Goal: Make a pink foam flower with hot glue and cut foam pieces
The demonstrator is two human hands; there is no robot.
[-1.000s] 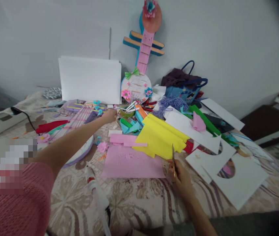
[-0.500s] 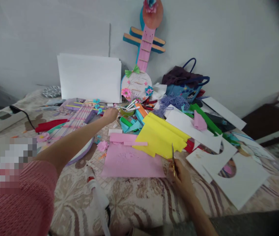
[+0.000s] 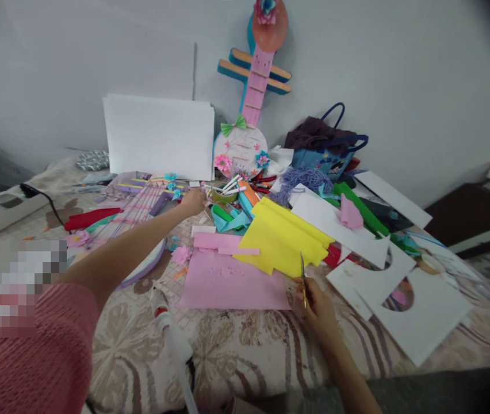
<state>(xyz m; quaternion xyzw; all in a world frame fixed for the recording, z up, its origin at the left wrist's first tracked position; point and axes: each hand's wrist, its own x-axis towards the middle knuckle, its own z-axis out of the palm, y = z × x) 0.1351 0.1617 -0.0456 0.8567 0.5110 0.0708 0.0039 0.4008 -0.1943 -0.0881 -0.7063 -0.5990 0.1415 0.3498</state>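
My left hand (image 3: 194,202) stretches to the back of the table, its fingers closed beside a small green bowl (image 3: 224,196) with white sticks (image 3: 233,185) lying across it. What those fingers pinch, if anything, is hidden. My right hand (image 3: 317,306) is closed around a pair of scissors (image 3: 303,279), blades pointing up and away from me. Just left of the scissors lies a pink paper sheet (image 3: 236,290) with folded pink strips along its far edge. Yellow crepe paper (image 3: 286,238) overlaps its far right corner.
A hot glue gun (image 3: 169,328) lies at front left. A purple stringed paper instrument (image 3: 135,213) rests behind my left arm. White card offcuts (image 3: 430,305) spread at right. A decorated pipa-shaped model (image 3: 256,86) leans on the wall near purple yarn (image 3: 299,183).
The view has shifted very slightly. Both hands stay nearly where they were, my left by the bowl and my right around the scissors.
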